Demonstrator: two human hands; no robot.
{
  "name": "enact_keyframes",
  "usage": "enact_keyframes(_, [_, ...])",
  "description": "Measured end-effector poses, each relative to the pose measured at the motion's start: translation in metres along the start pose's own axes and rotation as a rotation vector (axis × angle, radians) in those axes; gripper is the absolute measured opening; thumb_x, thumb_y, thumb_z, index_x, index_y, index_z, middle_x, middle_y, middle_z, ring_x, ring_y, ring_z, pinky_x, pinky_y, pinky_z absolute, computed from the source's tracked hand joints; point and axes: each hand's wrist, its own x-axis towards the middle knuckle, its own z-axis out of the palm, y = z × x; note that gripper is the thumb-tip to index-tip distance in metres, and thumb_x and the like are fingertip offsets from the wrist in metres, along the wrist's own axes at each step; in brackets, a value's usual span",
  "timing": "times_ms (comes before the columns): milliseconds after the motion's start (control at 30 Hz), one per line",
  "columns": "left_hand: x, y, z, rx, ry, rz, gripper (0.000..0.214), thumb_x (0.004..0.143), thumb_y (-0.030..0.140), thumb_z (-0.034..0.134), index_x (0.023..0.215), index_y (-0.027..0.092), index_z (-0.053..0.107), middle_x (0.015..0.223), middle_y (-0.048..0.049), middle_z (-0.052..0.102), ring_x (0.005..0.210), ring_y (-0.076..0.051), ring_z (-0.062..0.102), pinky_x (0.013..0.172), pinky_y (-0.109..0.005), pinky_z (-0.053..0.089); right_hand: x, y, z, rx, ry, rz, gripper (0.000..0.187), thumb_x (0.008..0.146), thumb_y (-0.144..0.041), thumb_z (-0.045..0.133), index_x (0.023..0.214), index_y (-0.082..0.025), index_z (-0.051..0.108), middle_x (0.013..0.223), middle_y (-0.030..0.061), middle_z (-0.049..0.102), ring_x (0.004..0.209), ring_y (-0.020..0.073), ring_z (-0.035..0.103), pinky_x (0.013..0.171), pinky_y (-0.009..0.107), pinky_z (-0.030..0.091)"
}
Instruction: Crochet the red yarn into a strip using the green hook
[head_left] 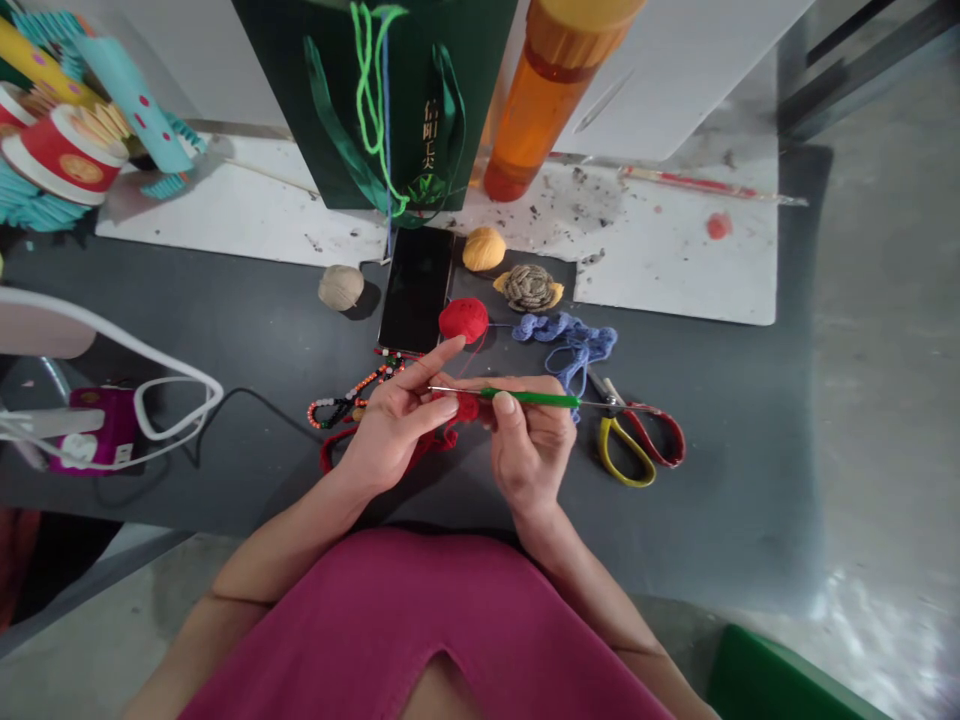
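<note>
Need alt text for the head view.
From above, the right hand grips a green-handled crochet hook over red yarn work held by the left hand. A red yarn ball, blue yarn and red-and-yellow-handled scissors lie on a dark table.

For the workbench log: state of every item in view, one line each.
Crochet hook: gripped in right hand
Red crochet piece: pinched by left hand
Red yarn ball: resting on table
Blue yarn: loose, crumpled
Scissors: lying flat
Phone: screen dark
</note>
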Motion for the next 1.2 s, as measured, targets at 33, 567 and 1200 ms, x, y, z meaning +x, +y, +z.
enact_keyframes(33, [0.000, -0.001, 0.000, -0.007, 0.014, 0.011, 0.052, 0.075, 0.028, 0.094, 0.125, 0.029, 0.082, 0.085, 0.0042, 0.071, 0.077, -0.009, 0.063, 0.079, -0.024, 0.051, 0.000, -0.002, 0.001, -0.042, 0.006, -0.053, 0.007, 0.102, -0.032, 0.070, 0.104, -0.028, 0.075, 0.093, 0.0006, 0.085, 0.070, 0.0155, 0.077, 0.059, 0.028, 0.059])
enact_keyframes(567, [0.004, 0.000, -0.007, -0.190, -0.034, -0.150, 0.061, 0.072, 0.022, 0.097, 0.130, 0.027, 0.078, 0.079, 0.0058, 0.075, 0.076, -0.007, 0.068, 0.085, -0.021, 0.052, -0.001, -0.013, 0.004, -0.243, 0.083, -0.181, 0.008, 0.100, -0.029, 0.070, 0.101, -0.026, 0.077, 0.087, 0.0012, 0.086, 0.068, 0.0171, 0.080, 0.063, 0.032, 0.064])
enact_keyframes(1200, [0.001, -0.002, -0.001, 0.005, -0.014, 0.002, 0.049, 0.073, 0.025, 0.096, 0.119, 0.033, 0.084, 0.082, 0.0036, 0.073, 0.078, -0.010, 0.065, 0.081, -0.025, 0.052, 0.007, 0.002, 0.006, 0.208, -0.070, 0.218, 0.028, 0.096, -0.053, 0.071, 0.095, -0.027, 0.063, 0.078, -0.0019, 0.081, 0.065, 0.0170, 0.078, 0.054, 0.028, 0.057])
